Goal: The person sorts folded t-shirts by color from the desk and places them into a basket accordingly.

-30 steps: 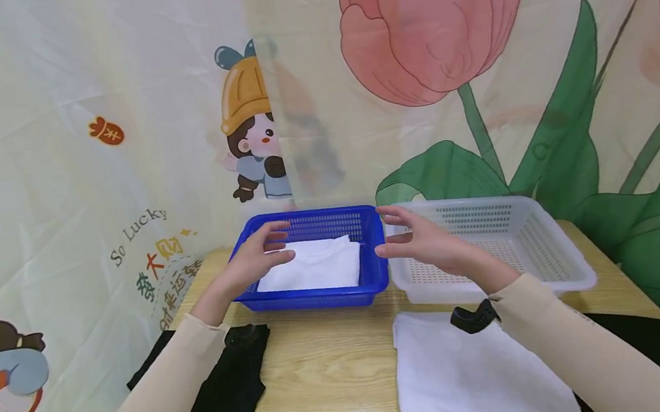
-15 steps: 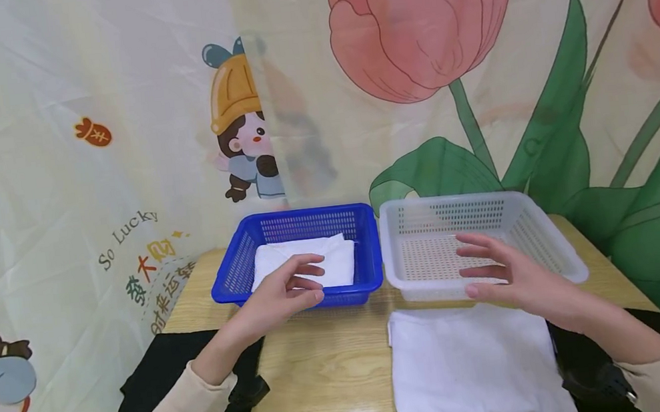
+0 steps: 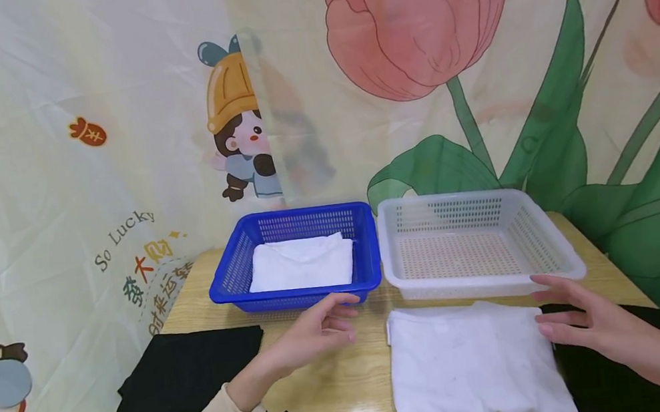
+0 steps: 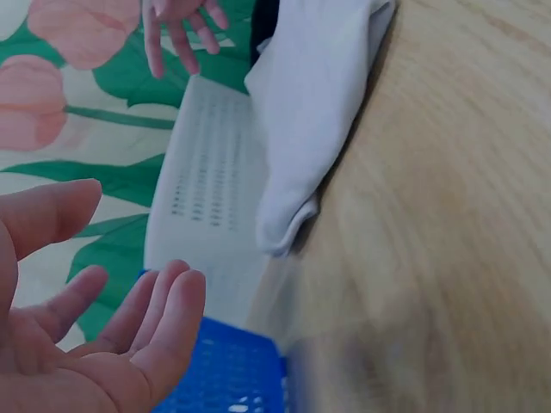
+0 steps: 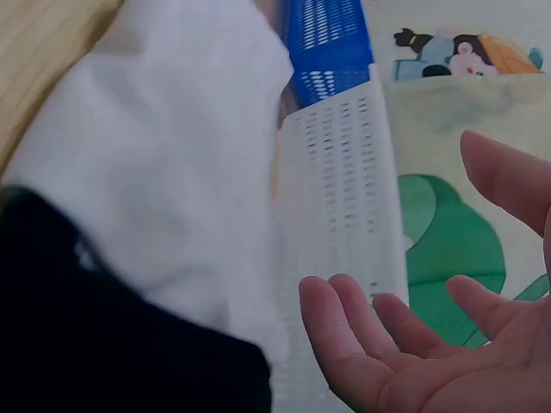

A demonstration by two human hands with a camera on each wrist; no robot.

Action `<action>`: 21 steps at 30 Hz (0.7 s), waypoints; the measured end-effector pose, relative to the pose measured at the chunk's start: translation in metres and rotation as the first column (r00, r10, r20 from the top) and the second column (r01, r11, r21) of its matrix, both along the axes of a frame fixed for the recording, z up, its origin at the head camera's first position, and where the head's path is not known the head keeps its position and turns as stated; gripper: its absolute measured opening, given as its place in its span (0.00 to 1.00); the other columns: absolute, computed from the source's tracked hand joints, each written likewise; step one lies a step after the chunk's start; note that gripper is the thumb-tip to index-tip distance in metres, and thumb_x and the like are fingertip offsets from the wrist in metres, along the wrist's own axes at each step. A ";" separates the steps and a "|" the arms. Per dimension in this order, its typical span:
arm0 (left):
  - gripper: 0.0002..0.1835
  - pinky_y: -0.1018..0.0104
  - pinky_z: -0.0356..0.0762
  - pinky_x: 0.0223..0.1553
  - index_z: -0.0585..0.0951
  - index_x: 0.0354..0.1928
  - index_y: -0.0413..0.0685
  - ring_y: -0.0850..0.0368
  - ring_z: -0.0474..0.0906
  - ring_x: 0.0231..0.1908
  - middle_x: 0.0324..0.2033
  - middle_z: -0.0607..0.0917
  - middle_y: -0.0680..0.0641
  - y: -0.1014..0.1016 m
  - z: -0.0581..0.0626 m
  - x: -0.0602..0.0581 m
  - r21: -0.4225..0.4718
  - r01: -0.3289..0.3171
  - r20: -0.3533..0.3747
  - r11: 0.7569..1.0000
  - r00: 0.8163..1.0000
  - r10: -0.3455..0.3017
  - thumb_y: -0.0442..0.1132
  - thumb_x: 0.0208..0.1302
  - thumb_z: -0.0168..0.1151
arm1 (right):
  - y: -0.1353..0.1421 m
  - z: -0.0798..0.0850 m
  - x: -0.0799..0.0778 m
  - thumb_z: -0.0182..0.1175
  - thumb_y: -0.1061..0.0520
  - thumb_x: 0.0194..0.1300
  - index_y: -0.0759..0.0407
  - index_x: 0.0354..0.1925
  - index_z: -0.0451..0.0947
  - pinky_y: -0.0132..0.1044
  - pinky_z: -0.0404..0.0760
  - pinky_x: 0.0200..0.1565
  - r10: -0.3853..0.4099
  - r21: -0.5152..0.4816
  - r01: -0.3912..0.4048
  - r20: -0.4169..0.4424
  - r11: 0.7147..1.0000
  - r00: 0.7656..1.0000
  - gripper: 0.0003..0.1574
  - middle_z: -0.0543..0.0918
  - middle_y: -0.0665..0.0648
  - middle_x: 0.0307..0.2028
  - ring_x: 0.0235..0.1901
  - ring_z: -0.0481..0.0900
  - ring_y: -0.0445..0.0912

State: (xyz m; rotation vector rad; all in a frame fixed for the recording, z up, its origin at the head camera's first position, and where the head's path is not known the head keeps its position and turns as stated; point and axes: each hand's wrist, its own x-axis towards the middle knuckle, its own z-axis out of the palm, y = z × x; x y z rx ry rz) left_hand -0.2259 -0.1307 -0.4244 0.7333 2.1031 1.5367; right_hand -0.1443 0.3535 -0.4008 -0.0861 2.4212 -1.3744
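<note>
My left hand (image 3: 307, 338) and right hand (image 3: 611, 331), relaxed and empty, are now lower in the frame than before; the folded white cloth (image 3: 302, 266) lies in the blue basket (image 3: 309, 293), just left of centre, so its placing looks finished.

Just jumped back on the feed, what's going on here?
A person is at a table and holds nothing. The left grip is near the front of the blue basket, in which a folded white cloth lies. The right grip is near a second white cloth and the black cloth beside it, in front of the white basket. Another black cloth lies at the left.
</note>
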 end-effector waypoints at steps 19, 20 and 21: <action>0.40 0.54 0.84 0.58 0.62 0.80 0.54 0.48 0.82 0.57 0.66 0.77 0.36 0.039 -0.036 0.012 -0.024 0.065 0.219 0.998 0.974 -0.058 0.36 0.72 0.69 | 0.012 -0.033 0.000 0.58 0.46 0.82 0.66 0.82 0.26 0.59 0.86 0.54 -0.036 -0.080 0.062 0.294 0.995 0.955 0.60 0.53 0.89 0.70 0.59 0.81 0.64; 0.40 0.54 0.84 0.58 0.61 0.80 0.54 0.48 0.82 0.57 0.66 0.76 0.36 0.040 -0.037 0.013 -0.023 0.069 0.229 0.997 0.971 -0.062 0.36 0.72 0.69 | 0.010 -0.034 0.000 0.58 0.46 0.82 0.65 0.82 0.26 0.60 0.86 0.54 -0.024 -0.083 0.051 0.301 0.995 0.953 0.60 0.54 0.88 0.70 0.59 0.81 0.63; 0.40 0.54 0.84 0.58 0.61 0.80 0.54 0.48 0.82 0.58 0.66 0.77 0.36 0.042 -0.039 0.013 -0.017 0.071 0.241 0.997 0.968 -0.065 0.35 0.72 0.69 | 0.009 -0.035 0.000 0.58 0.46 0.82 0.65 0.82 0.27 0.60 0.86 0.54 -0.014 -0.085 0.042 0.308 0.995 0.951 0.59 0.55 0.88 0.69 0.59 0.81 0.63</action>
